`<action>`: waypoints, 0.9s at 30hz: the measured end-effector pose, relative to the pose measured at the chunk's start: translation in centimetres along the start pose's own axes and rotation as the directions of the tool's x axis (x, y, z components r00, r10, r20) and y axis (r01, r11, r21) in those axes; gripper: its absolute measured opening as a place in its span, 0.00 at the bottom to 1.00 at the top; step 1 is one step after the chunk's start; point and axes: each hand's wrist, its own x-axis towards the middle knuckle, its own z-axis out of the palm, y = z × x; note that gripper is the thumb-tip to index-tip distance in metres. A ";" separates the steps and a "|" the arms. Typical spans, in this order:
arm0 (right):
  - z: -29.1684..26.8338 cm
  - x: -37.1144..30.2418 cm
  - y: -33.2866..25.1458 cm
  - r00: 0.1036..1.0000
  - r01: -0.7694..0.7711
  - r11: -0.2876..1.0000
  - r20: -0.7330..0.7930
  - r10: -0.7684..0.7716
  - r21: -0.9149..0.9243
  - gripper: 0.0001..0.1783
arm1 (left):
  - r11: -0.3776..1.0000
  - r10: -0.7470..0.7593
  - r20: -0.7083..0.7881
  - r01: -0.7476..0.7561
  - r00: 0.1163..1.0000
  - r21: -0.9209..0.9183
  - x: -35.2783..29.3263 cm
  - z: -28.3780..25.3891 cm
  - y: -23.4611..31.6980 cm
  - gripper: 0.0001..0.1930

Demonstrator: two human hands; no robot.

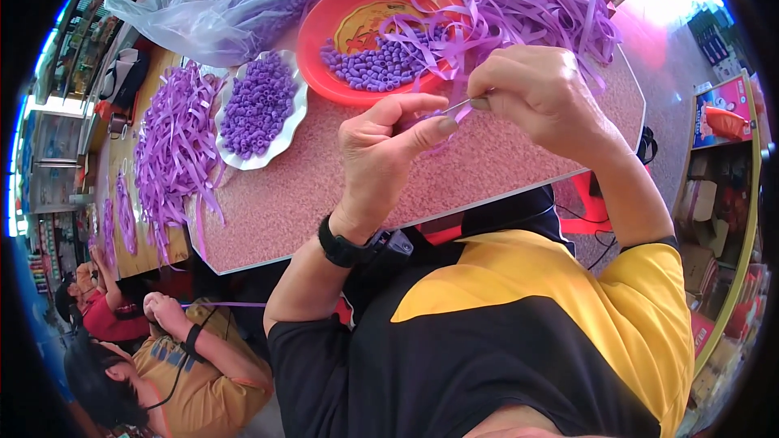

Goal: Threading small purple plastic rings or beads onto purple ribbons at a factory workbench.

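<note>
Above the table's near part, my right hand point(540, 101) pinches a thin metal needle point(459, 105) between thumb and fingertips. The needle slants toward my left hand point(385, 150), whose thumb and index finger close in around its other end. Something small and purple shows between those left fingers, too hidden to name. Purple ribbon point(456, 73) hangs by the fingertips. Just beyond my hands is a red plastic bowl point(323, 85) with a yellow patterned bottom, holding loose purple beads point(377, 66) and strands of ribbon.
Left of the bowl, a white scalloped dish point(296, 118) holds more purple beads. Ribbon bundles point(174, 142) lie farther left, and a large ribbon heap point(519, 0) covers the far side. A clear plastic bag point(203, 12) sits far left. Two people point(195, 373) work at lower left.
</note>
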 end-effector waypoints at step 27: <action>-5.7 -2.7 2.8 0.991 -0.079 0.718 0.136 -0.022 0.692 0.06 | 0.979 -0.119 -0.008 0.116 0.993 -0.167 0.4 -1.6 0.3 0.11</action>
